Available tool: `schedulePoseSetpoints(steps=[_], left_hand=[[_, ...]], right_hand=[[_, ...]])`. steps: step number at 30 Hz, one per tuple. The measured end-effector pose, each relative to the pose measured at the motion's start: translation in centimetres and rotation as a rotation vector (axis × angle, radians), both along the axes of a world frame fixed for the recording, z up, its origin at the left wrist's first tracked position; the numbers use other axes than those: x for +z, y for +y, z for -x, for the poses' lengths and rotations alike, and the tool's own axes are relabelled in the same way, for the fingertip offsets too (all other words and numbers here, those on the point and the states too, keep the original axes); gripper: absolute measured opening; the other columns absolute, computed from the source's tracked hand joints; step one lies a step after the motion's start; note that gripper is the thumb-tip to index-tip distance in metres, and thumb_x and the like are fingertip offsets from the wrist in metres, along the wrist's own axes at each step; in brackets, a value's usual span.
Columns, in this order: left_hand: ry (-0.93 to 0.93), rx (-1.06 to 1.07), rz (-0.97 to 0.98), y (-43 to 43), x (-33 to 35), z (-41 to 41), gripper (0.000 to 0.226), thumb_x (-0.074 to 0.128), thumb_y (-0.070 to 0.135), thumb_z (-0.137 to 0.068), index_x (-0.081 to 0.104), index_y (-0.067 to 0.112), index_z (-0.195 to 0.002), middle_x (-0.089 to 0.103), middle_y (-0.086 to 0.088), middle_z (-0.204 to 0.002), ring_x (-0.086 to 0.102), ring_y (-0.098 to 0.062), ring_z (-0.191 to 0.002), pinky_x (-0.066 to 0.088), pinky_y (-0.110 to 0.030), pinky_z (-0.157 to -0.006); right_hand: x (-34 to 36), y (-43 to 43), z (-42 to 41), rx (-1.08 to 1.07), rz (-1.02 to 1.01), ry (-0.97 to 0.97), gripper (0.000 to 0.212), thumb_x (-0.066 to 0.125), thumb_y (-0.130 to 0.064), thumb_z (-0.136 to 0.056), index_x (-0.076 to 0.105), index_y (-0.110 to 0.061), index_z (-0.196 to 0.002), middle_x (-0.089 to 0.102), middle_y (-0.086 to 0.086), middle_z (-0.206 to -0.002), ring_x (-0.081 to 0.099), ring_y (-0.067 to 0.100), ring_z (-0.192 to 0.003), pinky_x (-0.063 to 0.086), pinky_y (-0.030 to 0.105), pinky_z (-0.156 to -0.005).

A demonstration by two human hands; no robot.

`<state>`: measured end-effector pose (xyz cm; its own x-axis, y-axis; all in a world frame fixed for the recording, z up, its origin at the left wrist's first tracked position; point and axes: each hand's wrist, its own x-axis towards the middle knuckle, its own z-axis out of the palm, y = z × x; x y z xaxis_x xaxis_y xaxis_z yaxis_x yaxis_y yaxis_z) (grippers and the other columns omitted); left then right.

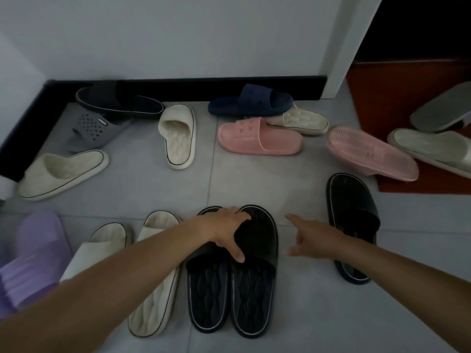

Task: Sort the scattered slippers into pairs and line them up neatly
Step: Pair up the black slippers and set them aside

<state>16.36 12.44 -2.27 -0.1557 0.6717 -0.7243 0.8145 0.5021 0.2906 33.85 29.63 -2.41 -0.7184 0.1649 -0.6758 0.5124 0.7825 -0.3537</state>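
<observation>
Two black slippers (207, 294) (254, 289) lie side by side on the grey tiles, toes away from me. My left hand (226, 229) rests flat across their straps, fingers spread. My right hand (309, 238) hovers open just right of them, holding nothing. A third black slipper (353, 217) lies beyond it. Left of the black pair sit two cream slippers (153, 301) (102, 240) and a purple pair (33, 256). Scattered farther off are two cream slippers (63, 174) (178, 136), a grey perforated one (94, 131), a pink one (257, 136) and an overturned pink one (369, 154).
Along the dark skirting board (191, 84) lie another black slipper (119, 103) and a navy one (249, 100), with an overturned cream one (300, 119) beside it. A red mat (369, 93) at the right carries a cream slipper (433, 151) and a grey sole (443, 108).
</observation>
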Motion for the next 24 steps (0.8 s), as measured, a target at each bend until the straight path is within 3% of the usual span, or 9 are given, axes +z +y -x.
schedulePoseSetpoints(steps=[3,7,9,11,14,16,18,21,24], left_hand=[[-0.148,0.295,-0.076,-0.8,0.1,1.9,0.085,0.073,0.055,-0.070,0.037,0.020,-0.139,0.046,-0.002,-0.135,0.047,-0.022,-0.124,0.039,-0.036,-0.106],[0.036,0.355,-0.086,-2.4,0.1,3.8,0.052,0.055,0.042,-0.091,0.046,0.012,-0.132,0.052,-0.009,-0.134,0.051,-0.022,-0.120,0.041,-0.030,-0.099],[0.021,0.376,-0.049,-3.5,0.4,4.0,0.060,0.060,0.044,-0.087,0.043,0.014,-0.136,0.050,-0.007,-0.137,0.050,-0.021,-0.122,0.040,-0.030,-0.101],[-0.041,0.358,0.012,-4.6,0.7,3.2,0.086,0.073,0.051,-0.072,0.035,0.016,-0.141,0.046,-0.005,-0.140,0.046,-0.021,-0.126,0.038,-0.030,-0.104],[0.176,0.091,0.106,-6.3,0.4,0.6,0.112,0.080,0.048,-0.062,0.014,0.018,-0.148,0.037,-0.009,-0.142,0.039,-0.030,-0.130,0.039,-0.038,-0.102],[0.320,0.046,0.087,-7.1,0.2,-0.3,0.106,0.075,0.037,-0.069,0.009,0.020,-0.149,0.034,-0.009,-0.142,0.038,-0.030,-0.129,0.044,-0.043,-0.098],[0.331,0.124,0.078,-7.3,0.7,-0.6,0.099,0.072,0.031,-0.074,0.009,0.021,-0.150,0.031,-0.007,-0.145,0.035,-0.027,-0.132,0.044,-0.044,-0.098],[0.310,0.191,0.085,-7.0,2.0,-1.1,0.101,0.072,0.038,-0.075,0.006,0.022,-0.151,0.022,-0.005,-0.153,0.029,-0.026,-0.137,0.040,-0.043,-0.105],[0.262,0.216,0.127,-5.7,3.8,-1.0,0.106,0.072,0.047,-0.073,0.005,0.023,-0.151,0.017,-0.004,-0.156,0.023,-0.024,-0.141,0.033,-0.042,-0.110]], right_hand=[[-0.2,-1.1,1.8,0.014,0.014,0.040,0.097,0.065,-0.059,-0.074,0.011,-0.028,-0.148,0.053,0.002,-0.131,0.051,0.020,-0.118,0.044,0.032,-0.095],[-0.2,-2.8,3.2,0.081,-0.001,0.130,0.096,0.066,-0.060,-0.073,0.016,-0.026,-0.148,0.035,0.006,-0.145,0.038,0.024,-0.132,0.037,0.037,-0.106],[-0.1,-3.9,3.8,0.144,-0.016,0.157,0.101,0.066,-0.065,-0.069,0.017,-0.025,-0.148,0.031,0.006,-0.146,0.032,0.025,-0.134,0.033,0.036,-0.108],[-0.2,-5.4,4.6,0.242,-0.044,0.166,0.110,0.065,-0.070,-0.063,0.013,-0.025,-0.148,0.029,0.006,-0.147,0.030,0.026,-0.135,0.031,0.038,-0.109],[-0.8,-7.0,5.9,0.473,-0.193,0.163,0.112,0.070,-0.062,-0.060,0.013,-0.019,-0.147,0.035,0.013,-0.138,0.037,0.032,-0.125,0.034,0.041,-0.103],[-0.8,-5.9,6.7,0.498,-0.288,0.143,0.104,0.074,-0.052,-0.056,0.024,-0.015,-0.140,0.038,0.014,-0.131,0.041,0.033,-0.119,0.036,0.041,-0.095],[-0.4,-3.2,7.2,0.418,-0.310,0.078,0.104,0.076,-0.045,-0.057,0.023,-0.014,-0.140,0.035,0.013,-0.131,0.039,0.033,-0.120,0.037,0.042,-0.096],[0.1,0.1,7.2,0.418,-0.373,0.033,0.118,0.077,-0.046,-0.060,0.005,-0.015,-0.148,0.026,0.014,-0.144,0.032,0.035,-0.128,0.034,0.046,-0.103],[0.3,-1.9,7.0,0.406,-0.312,0.099,0.118,0.078,-0.048,-0.061,0.006,-0.017,-0.148,0.019,0.018,-0.150,0.025,0.042,-0.133,0.024,0.053,-0.109]])
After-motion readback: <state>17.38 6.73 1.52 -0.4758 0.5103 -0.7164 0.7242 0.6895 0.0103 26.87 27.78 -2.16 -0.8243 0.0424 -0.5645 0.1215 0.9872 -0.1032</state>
